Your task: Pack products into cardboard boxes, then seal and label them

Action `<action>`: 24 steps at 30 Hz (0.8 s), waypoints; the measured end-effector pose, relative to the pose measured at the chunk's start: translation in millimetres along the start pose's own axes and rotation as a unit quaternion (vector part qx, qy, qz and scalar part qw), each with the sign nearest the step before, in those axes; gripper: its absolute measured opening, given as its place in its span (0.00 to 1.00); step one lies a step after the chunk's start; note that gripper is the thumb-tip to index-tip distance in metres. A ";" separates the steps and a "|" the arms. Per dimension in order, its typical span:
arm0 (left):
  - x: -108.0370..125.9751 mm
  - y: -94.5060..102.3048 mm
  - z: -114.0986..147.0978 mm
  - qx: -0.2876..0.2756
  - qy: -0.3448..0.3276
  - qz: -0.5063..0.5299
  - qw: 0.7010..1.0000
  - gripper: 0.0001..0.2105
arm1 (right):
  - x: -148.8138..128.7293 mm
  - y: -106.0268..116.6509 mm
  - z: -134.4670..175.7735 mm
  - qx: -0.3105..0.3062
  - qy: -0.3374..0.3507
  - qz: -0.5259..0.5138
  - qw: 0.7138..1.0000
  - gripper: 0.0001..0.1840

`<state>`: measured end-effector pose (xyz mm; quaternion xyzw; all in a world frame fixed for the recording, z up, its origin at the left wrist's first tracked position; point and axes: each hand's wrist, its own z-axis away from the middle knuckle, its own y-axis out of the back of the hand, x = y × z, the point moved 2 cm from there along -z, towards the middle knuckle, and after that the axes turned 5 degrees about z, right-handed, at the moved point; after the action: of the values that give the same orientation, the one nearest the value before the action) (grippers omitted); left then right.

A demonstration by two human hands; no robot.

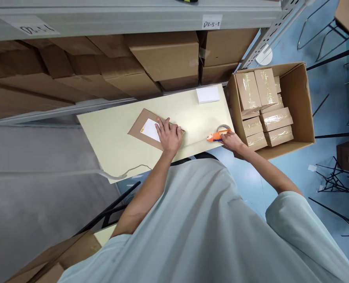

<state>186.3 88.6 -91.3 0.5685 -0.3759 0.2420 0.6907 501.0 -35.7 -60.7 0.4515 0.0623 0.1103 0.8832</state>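
My left hand (170, 136) lies on a flat brown cardboard parcel (146, 129), fingers stretched out and pressing near its right end. A white label (151, 130) is stuck on the parcel, partly covered by my fingertips. To the right, my right hand (232, 140) is closed round an orange tape dispenser (215, 136) near the table's right edge. Part of a tape roll (223, 127) shows on the dispenser. A faint clear strip seems to run between the dispenser and the parcel. A white stack of labels or paper (208, 94) lies near the table's back edge.
The cream table (103, 133) carries a cable (136, 168) at its left front. A large open carton (305, 106) with several taped boxes (276, 119) stands at the right. Behind the table, a metal shelf (133, 20) holds many cardboard boxes (168, 59).
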 end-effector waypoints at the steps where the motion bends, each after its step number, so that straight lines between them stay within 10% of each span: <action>1: -0.8 0.2 3.2 -0.015 -0.013 -0.008 1.000 0.10 | -0.3 6.8 -13.2 0.009 -0.001 -0.002 1.000 0.26; 8: -14.5 4.4 30.1 -0.122 -0.118 -0.062 0.984 0.11 | -46.6 41.9 -98.7 0.046 0.073 0.014 0.996 0.27; 14: -28.0 31.5 43.6 -0.146 -0.141 -0.080 0.976 0.38 | -105.5 38.6 -112.0 0.039 0.149 0.049 0.987 0.25; 21: -42.9 62.9 1.0 0.068 0.031 -0.109 0.991 0.37 | -153.8 32.9 -114.4 0.047 0.176 0.025 0.983 0.28; 24: -37.9 46.8 -22.2 0.036 0.022 -0.116 0.992 0.36 | -171.1 33.0 -118.2 0.053 0.192 0.017 0.980 0.26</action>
<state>133.3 124.7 -94.7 0.6272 -0.2832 0.1865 0.7012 306.0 32.8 -101.2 0.4692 0.2289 0.2070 0.8274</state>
